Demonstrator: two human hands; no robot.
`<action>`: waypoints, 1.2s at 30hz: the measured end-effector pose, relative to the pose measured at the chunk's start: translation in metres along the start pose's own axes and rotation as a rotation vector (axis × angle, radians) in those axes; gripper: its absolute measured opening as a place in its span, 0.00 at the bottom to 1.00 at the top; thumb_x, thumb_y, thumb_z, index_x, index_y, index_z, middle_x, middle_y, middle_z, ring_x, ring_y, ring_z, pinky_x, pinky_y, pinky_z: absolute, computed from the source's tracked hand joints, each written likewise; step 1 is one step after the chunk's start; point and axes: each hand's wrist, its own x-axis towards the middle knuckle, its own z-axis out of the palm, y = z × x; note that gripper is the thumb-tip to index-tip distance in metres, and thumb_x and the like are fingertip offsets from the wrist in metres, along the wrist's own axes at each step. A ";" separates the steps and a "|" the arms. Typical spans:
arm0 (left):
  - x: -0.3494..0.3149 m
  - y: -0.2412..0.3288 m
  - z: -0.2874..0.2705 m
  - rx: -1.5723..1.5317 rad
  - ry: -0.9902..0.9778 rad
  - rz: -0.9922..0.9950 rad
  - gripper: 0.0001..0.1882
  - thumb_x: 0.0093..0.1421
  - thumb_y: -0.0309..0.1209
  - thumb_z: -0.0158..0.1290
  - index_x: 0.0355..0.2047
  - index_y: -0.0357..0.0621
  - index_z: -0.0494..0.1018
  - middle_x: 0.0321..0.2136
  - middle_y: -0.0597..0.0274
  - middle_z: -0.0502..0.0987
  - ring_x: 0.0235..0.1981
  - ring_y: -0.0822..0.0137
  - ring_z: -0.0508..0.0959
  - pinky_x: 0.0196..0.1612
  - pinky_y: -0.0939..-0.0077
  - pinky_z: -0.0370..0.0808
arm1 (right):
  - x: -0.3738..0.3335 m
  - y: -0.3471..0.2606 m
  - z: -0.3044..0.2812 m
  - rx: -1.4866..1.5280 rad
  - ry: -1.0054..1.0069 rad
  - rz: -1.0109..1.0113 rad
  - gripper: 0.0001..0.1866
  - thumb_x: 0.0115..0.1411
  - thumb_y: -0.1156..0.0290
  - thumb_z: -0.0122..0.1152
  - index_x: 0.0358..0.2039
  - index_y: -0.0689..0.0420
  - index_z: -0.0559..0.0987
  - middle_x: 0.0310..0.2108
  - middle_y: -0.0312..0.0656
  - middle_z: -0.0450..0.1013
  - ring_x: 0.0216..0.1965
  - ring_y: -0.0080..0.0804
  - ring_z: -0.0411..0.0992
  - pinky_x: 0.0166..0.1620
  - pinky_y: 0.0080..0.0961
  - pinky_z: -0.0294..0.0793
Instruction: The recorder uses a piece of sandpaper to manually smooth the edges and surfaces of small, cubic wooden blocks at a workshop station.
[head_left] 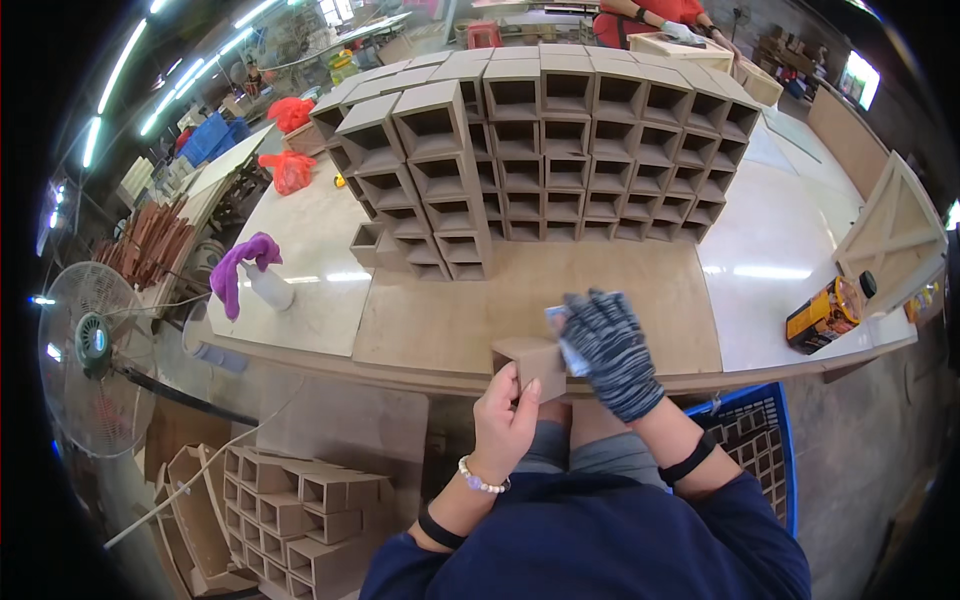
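Note:
My left hand point(503, 420), bare and with a beaded bracelet at the wrist, grips a small brown open-ended box point(540, 370) at the table's near edge. Thumb and fingers pinch its near side. Over the box's right side is my right hand point(610, 350), in a grey-and-black knitted glove. Its fingers are closed on a flat light blue and white piece point(574, 345), largely hidden under the glove; whether it is cloth or paper I cannot tell. Beyond my hands, many similar boxes point(566, 170) are stacked in rows with their openings toward me.
A spray bottle point(268, 287) with a purple glove point(232, 275) stands left; a dark-capped bottle point(828, 315) stands right. On the floor are more boxes point(300, 510), a blue crate point(787, 440) and a fan point(92, 340). Another person point(650, 18) works behind the stack.

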 end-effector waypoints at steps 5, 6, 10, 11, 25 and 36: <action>0.005 -0.008 -0.007 0.132 0.004 0.040 0.08 0.55 0.21 0.47 0.37 0.33 0.66 0.22 0.59 0.72 0.22 0.73 0.70 0.27 0.81 0.67 | 0.001 -0.022 -0.019 0.159 0.111 -0.076 0.19 0.51 0.67 0.48 0.45 0.50 0.71 0.50 0.41 0.65 0.51 0.42 0.63 0.57 0.45 0.54; 0.004 -0.015 -0.006 0.172 0.040 0.172 0.07 0.54 0.21 0.48 0.35 0.34 0.66 0.22 0.57 0.71 0.22 0.69 0.70 0.26 0.79 0.67 | -0.001 -0.025 -0.018 0.207 0.121 -0.156 0.19 0.51 0.68 0.48 0.46 0.50 0.71 0.50 0.41 0.65 0.52 0.42 0.63 0.57 0.45 0.54; 0.003 -0.009 -0.003 0.168 0.132 0.319 0.07 0.51 0.20 0.49 0.33 0.35 0.68 0.22 0.55 0.68 0.26 0.58 0.70 0.29 0.74 0.67 | -0.013 0.018 0.018 0.191 0.086 -0.027 0.26 0.46 0.77 0.55 0.49 0.51 0.68 0.48 0.47 0.67 0.50 0.48 0.65 0.54 0.44 0.60; 0.004 -0.003 -0.004 0.160 0.179 0.396 0.07 0.50 0.19 0.50 0.32 0.36 0.68 0.21 0.55 0.68 0.27 0.58 0.71 0.30 0.74 0.67 | -0.015 0.026 0.025 0.075 0.043 0.139 0.28 0.45 0.79 0.54 0.50 0.52 0.68 0.48 0.48 0.66 0.50 0.48 0.64 0.53 0.43 0.60; -0.003 0.017 -0.039 0.353 0.153 0.548 0.11 0.47 0.21 0.53 0.34 0.40 0.70 0.27 0.56 0.73 0.32 0.55 0.73 0.48 0.59 0.65 | -0.041 0.031 0.066 0.397 0.061 0.002 0.25 0.51 0.82 0.38 0.52 0.64 0.65 0.51 0.49 0.64 0.54 0.40 0.62 0.58 0.32 0.56; -0.055 0.016 -0.171 1.147 0.451 0.335 0.08 0.43 0.23 0.56 0.26 0.41 0.71 0.23 0.56 0.73 0.28 0.56 0.73 0.45 0.59 0.67 | -0.027 0.010 0.054 0.706 0.058 0.005 0.38 0.35 0.90 0.30 0.53 0.62 0.64 0.53 0.48 0.63 0.57 0.38 0.59 0.61 0.31 0.51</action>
